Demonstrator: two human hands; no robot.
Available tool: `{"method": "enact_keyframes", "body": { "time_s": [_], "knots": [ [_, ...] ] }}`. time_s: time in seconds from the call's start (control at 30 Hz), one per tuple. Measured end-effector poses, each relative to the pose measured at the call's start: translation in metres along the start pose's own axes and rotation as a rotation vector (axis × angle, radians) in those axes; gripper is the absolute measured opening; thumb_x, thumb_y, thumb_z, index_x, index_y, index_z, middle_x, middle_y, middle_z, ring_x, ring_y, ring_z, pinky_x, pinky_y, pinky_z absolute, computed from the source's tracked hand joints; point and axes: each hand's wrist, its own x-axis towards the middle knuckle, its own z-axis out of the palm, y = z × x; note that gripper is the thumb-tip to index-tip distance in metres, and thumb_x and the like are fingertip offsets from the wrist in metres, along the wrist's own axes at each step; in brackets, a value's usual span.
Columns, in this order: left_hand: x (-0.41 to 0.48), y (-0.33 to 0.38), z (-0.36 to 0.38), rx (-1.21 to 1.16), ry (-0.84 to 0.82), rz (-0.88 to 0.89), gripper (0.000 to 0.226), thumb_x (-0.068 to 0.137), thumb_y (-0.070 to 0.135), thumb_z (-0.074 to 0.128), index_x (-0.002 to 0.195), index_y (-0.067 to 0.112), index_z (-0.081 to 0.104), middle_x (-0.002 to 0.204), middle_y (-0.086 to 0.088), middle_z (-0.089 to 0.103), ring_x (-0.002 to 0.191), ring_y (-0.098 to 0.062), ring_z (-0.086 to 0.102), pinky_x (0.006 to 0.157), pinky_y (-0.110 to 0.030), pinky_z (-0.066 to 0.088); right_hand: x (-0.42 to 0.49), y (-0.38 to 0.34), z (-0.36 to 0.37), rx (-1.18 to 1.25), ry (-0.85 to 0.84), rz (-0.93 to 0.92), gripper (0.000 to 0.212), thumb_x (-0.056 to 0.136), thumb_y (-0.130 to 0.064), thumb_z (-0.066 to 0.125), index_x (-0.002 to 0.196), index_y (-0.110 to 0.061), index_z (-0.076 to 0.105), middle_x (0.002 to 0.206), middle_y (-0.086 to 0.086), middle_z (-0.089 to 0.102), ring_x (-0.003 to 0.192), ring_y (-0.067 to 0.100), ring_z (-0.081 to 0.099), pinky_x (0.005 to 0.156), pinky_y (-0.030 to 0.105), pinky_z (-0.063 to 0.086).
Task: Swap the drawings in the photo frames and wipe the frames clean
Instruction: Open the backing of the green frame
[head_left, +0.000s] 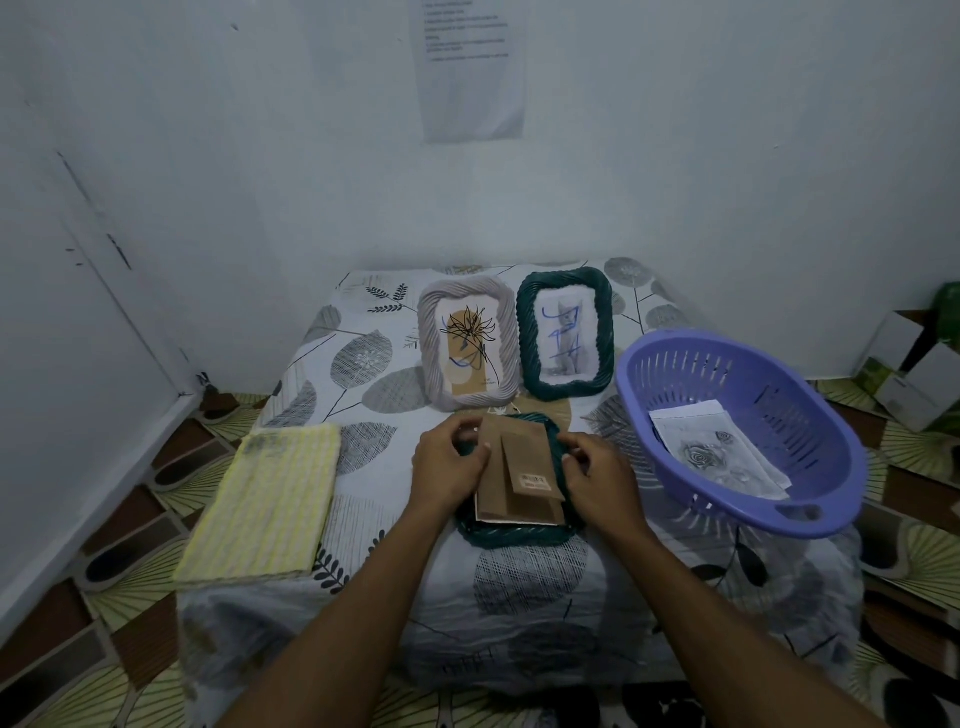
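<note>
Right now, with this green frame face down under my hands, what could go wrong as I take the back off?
1. Your left hand and right hand grip the face-down frame around its backing board. If it comes loose with a jerk, it could knock the grey frame or the cat frame just behind.
2. The purple basket sits by the right edge of the table. An elbow bump might spill the rose drawing.
</note>
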Motion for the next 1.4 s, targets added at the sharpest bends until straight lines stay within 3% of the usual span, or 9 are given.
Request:
{"method": "enact_keyframes", "body": {
  "time_s": [0.3,0.47,0.63,0.8,0.93,1.0,1.1,1.23,1.4],
  "knots": [
    [0.004,-0.002,-0.004,-0.096,-0.034,-0.047,0.035,0.081,0.006,0.069,0.113,0.018,0.064,0.099,-0.001,0.071,0.091,-0.007,0.065,0.082,-0.029,0.055,0.0,0.0,0.001,-0.003,0.002,-0.003,0.031,0.092,-0.01,0.052,0.121,-0.013,0.064,0.116,0.005,0.065,0.104,0.023,0.058,0.089,0.037,0.049],
    [0.003,-0.004,-0.011,-0.336,-0.044,-0.17,0.036,0.084,-0.001,0.067,0.116,0.015,0.06,0.098,-0.008,0.071,0.084,-0.016,0.067,0.055,-0.023,0.053,0.0,0.001,0.002,-0.021,0.006,-0.013,0.032,0.092,-0.009,0.052,0.12,-0.014,0.064,0.118,0.005,0.065,0.106,0.023,0.058,0.092,0.038,0.048],
    [0.004,-0.013,-0.033,-0.391,-0.002,-0.188,0.031,0.087,-0.002,0.063,0.114,0.013,0.06,0.097,-0.006,0.07,0.081,-0.014,0.066,0.052,-0.019,0.051,0.001,0.002,0.002,-0.028,0.011,-0.024,0.031,0.092,-0.011,0.053,0.12,-0.013,0.064,0.117,0.006,0.065,0.106,0.024,0.058,0.092,0.037,0.048],
    [0.01,-0.04,-0.068,-0.314,0.044,-0.227,0.028,0.087,-0.001,0.063,0.114,0.007,0.062,0.1,-0.01,0.068,0.09,-0.023,0.065,0.066,-0.03,0.054,0.001,0.002,0.004,-0.046,0.013,-0.047,0.032,0.088,-0.022,0.062,0.119,-0.014,0.065,0.114,0.006,0.066,0.099,0.024,0.061,0.084,0.039,0.052],
    [0.011,-0.054,-0.089,-0.218,0.088,-0.21,0.03,0.087,-0.007,0.06,0.115,0.003,0.062,0.091,-0.004,0.066,0.082,-0.01,0.063,0.065,-0.013,0.052,0.001,0.002,0.004,-0.055,0.011,-0.054,0.032,0.088,-0.021,0.063,0.119,-0.013,0.065,0.115,0.007,0.066,0.1,0.024,0.061,0.086,0.038,0.051],
    [0.013,-0.059,-0.095,-0.134,0.094,-0.206,0.031,0.086,-0.005,0.061,0.115,0.006,0.064,0.092,-0.004,0.067,0.087,-0.014,0.065,0.071,-0.017,0.054,0.001,0.002,0.005,-0.057,0.011,-0.054,0.031,0.089,-0.02,0.063,0.119,-0.013,0.065,0.116,0.007,0.065,0.101,0.024,0.06,0.087,0.038,0.05],
    [0.012,-0.057,-0.098,0.108,0.121,-0.206,0.028,0.087,0.007,0.062,0.113,0.014,0.067,0.102,-0.008,0.07,0.097,-0.022,0.066,0.09,-0.035,0.052,0.001,0.001,0.005,-0.062,0.006,-0.054,0.031,0.089,-0.02,0.062,0.119,-0.013,0.065,0.117,0.007,0.065,0.101,0.025,0.06,0.087,0.037,0.05],
    [0.0,-0.044,-0.087,0.45,0.188,-0.023,0.025,0.09,0.021,0.056,0.108,0.012,0.069,0.107,-0.007,0.069,0.096,-0.025,0.063,0.081,-0.03,0.046,0.001,0.002,0.005,-0.075,0.004,-0.055,0.031,0.089,-0.02,0.062,0.119,-0.012,0.065,0.117,0.008,0.065,0.102,0.024,0.059,0.088,0.035,0.048],
    [-0.002,-0.046,-0.079,0.504,-0.096,0.175,0.05,0.083,0.041,0.052,0.124,0.014,0.063,0.134,-0.007,0.056,0.126,-0.023,0.046,0.105,-0.031,0.033,0.0,0.001,0.005,-0.076,0.006,-0.066,0.031,0.088,-0.02,0.063,0.118,-0.012,0.065,0.116,0.007,0.065,0.101,0.024,0.059,0.088,0.037,0.049]
  ]
}}
